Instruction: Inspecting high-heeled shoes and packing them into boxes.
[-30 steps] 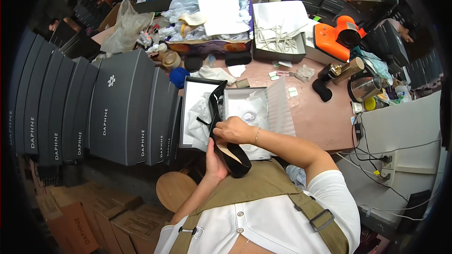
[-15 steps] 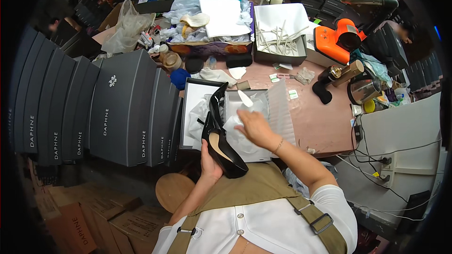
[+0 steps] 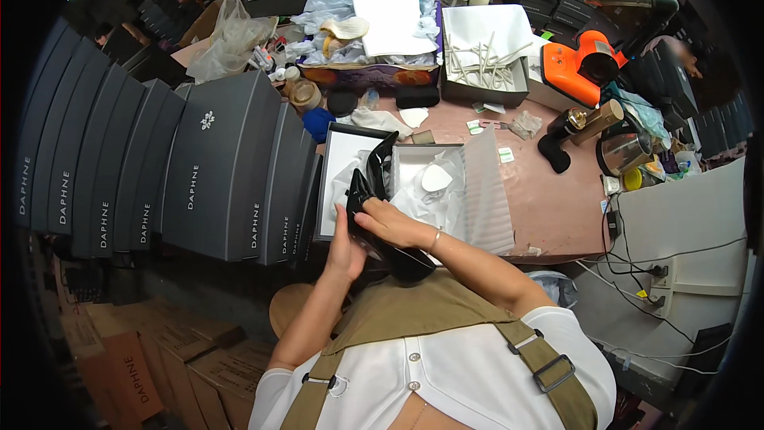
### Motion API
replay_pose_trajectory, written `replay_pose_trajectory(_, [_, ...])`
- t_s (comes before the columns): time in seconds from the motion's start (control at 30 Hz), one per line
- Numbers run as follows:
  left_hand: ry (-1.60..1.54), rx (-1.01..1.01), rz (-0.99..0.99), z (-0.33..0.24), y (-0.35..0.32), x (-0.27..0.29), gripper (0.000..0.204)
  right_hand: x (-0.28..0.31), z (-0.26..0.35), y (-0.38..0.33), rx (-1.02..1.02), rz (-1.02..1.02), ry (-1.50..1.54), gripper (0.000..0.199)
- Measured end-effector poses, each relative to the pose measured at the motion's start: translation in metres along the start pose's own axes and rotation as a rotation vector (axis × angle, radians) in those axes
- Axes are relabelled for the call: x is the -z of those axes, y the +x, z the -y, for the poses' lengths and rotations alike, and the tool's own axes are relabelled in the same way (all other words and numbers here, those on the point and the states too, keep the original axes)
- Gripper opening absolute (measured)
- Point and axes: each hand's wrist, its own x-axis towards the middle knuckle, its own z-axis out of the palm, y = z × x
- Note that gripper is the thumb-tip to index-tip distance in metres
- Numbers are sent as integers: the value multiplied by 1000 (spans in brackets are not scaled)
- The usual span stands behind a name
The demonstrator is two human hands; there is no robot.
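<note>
My left hand [image 3: 344, 245] grips a black high-heeled shoe [image 3: 407, 264] from its left side, just above my apron. Across the shoe lies my right hand [image 3: 391, 224], its fingertips dipping into the opening and hidden there. A second black shoe [image 3: 381, 161] shows just beyond, close to the held one; whether the left hand also supports it I cannot tell. Behind them lies an open shoe box [image 3: 408, 156] with white tissue paper [image 3: 414, 201] inside. A rounded white piece [image 3: 435, 178] rests on that paper. The dark box part [image 3: 325, 183] on the left also holds white paper.
Grey shoe boxes [image 3: 215, 167] stand in a row at the left. At the back are a carton of crumpled paper [image 3: 370, 76], a box of white sticks [image 3: 485, 97] and an orange machine [image 3: 577, 68]. A metal jug [image 3: 625, 153] and cables [image 3: 629, 247] are at the right.
My right hand has come down from above the box onto the held shoe, its fingers entering the opening. The white piece that was near that hand now lies on the tissue.
</note>
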Motion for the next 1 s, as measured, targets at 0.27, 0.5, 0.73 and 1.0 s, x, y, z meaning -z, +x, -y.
replay_pose_trajectory(0.27, [427, -90, -207, -10, 38, 21, 53, -29, -7, -3, -152, 210, 125, 62])
replay_pose_trajectory(0.5, [226, 1, -89, 3, 16, 15, 37, 1, 19, -59, 3, 141, 387, 46])
replay_pose_trajectory(0.73, [208, 1, -7, 6, 42, -16, 35, -6, 3, -48, -252, -67, -81, 36])
replay_pose_trajectory(1.0, [334, 55, -217, 9, 39, -15, 50, -33, -23, -16, -346, -79, -369, 36])
